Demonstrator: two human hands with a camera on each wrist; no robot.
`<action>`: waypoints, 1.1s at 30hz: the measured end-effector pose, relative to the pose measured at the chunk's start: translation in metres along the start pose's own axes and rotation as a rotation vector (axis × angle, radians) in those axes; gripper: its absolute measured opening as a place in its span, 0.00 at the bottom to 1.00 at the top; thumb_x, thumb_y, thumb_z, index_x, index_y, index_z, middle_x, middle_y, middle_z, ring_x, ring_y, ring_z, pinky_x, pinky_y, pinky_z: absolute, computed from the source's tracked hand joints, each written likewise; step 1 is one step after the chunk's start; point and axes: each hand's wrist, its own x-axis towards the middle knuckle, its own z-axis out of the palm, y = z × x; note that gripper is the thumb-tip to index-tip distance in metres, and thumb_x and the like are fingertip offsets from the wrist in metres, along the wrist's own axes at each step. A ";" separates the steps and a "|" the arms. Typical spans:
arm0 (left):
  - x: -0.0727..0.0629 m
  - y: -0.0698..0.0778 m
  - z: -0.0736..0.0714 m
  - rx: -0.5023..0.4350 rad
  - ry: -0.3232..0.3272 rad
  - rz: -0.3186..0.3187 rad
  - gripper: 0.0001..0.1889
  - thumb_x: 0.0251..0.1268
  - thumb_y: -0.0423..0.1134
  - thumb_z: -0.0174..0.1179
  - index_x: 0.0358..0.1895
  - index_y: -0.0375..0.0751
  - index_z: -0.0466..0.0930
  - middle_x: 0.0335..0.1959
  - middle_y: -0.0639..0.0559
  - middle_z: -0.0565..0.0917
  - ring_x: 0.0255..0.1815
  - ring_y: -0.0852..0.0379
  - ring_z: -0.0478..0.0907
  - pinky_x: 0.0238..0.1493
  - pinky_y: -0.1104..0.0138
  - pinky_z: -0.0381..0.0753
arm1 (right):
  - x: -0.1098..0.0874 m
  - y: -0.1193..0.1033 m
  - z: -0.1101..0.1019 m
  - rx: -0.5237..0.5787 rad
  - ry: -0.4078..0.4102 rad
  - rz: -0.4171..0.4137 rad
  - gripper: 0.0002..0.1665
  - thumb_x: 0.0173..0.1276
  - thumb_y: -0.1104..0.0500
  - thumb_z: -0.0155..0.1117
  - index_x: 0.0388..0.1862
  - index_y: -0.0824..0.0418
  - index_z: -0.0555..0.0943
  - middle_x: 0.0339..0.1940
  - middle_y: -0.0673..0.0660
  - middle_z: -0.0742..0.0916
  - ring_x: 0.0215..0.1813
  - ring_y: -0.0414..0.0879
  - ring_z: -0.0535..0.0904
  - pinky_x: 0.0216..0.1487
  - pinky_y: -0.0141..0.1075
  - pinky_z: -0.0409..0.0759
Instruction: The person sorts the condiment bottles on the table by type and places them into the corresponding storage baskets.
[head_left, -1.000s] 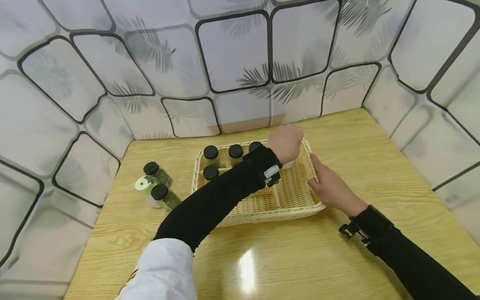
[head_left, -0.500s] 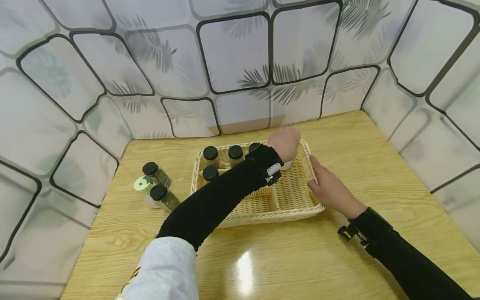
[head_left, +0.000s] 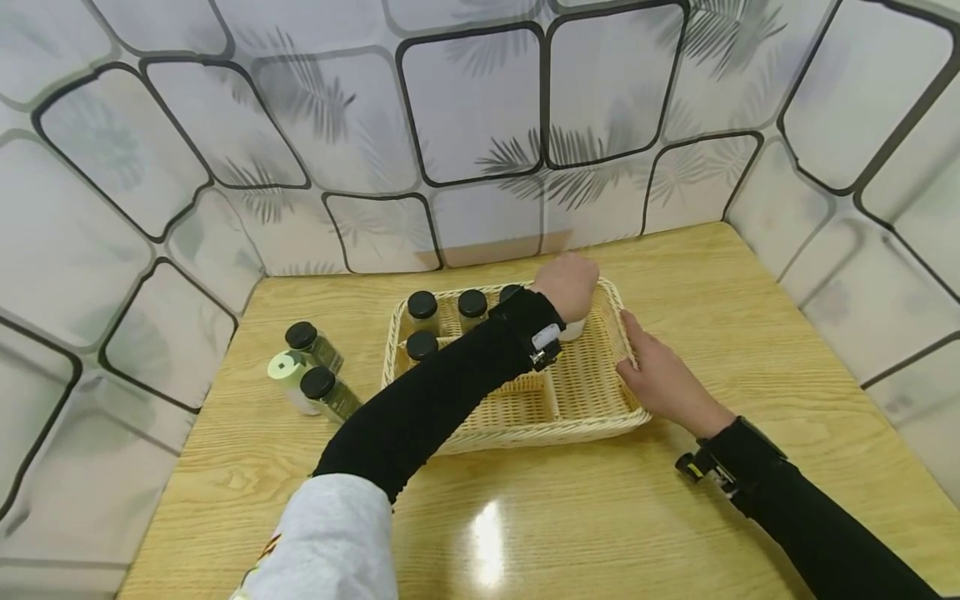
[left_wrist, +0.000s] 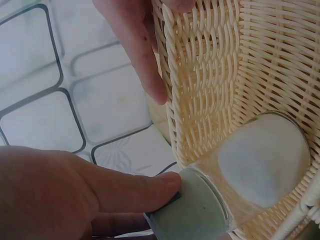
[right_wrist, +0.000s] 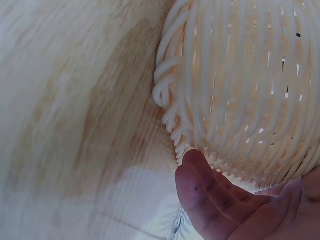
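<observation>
My left hand [head_left: 567, 286] reaches into the back right compartment of a woven wicker basket [head_left: 540, 435]. In the left wrist view its thumb and fingers pinch the pale green lid of a clear jar [left_wrist: 262, 160] with white contents. The jar's base is down against the wicker. My right hand [head_left: 671, 377] grips the basket's right end, thumb at the rim. In the right wrist view, fingers [right_wrist: 192, 187] lie against the basket's outer wall. Black-lidded jars [head_left: 423, 310] stand in the basket's back left; my left forearm partly hides them.
Left of the basket, two black-lidded jars [head_left: 318, 383] and a pale green-lidded jar [head_left: 288, 371] stand close together on the wooden table [head_left: 600, 517]. A patterned curtain [head_left: 472, 108] encloses the back and sides. Dividers split the basket into compartments.
My left hand has shifted slightly left and toward me within the basket, still holding the lidded jar. The right hand stays on the basket's right end.
</observation>
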 end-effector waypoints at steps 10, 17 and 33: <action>0.002 -0.004 -0.001 -0.049 0.022 0.011 0.12 0.73 0.30 0.48 0.28 0.45 0.69 0.25 0.53 0.66 0.28 0.58 0.66 0.31 0.67 0.67 | 0.000 0.000 0.000 0.016 -0.005 -0.008 0.45 0.77 0.64 0.46 0.83 0.65 0.35 0.80 0.74 0.55 0.79 0.67 0.55 0.72 0.63 0.62; 0.002 -0.004 0.000 -0.044 0.018 0.012 0.14 0.75 0.30 0.48 0.26 0.46 0.66 0.24 0.53 0.62 0.26 0.58 0.62 0.30 0.67 0.64 | 0.000 0.000 -0.001 0.018 -0.008 0.002 0.45 0.77 0.63 0.46 0.83 0.65 0.35 0.81 0.73 0.55 0.79 0.67 0.54 0.72 0.63 0.62; -0.001 -0.005 0.002 -0.032 -0.015 0.009 0.11 0.75 0.33 0.48 0.36 0.43 0.80 0.32 0.50 0.79 0.33 0.55 0.75 0.34 0.65 0.74 | 0.000 0.000 0.001 0.003 -0.004 0.017 0.45 0.77 0.62 0.46 0.83 0.64 0.35 0.79 0.76 0.57 0.78 0.69 0.56 0.70 0.63 0.63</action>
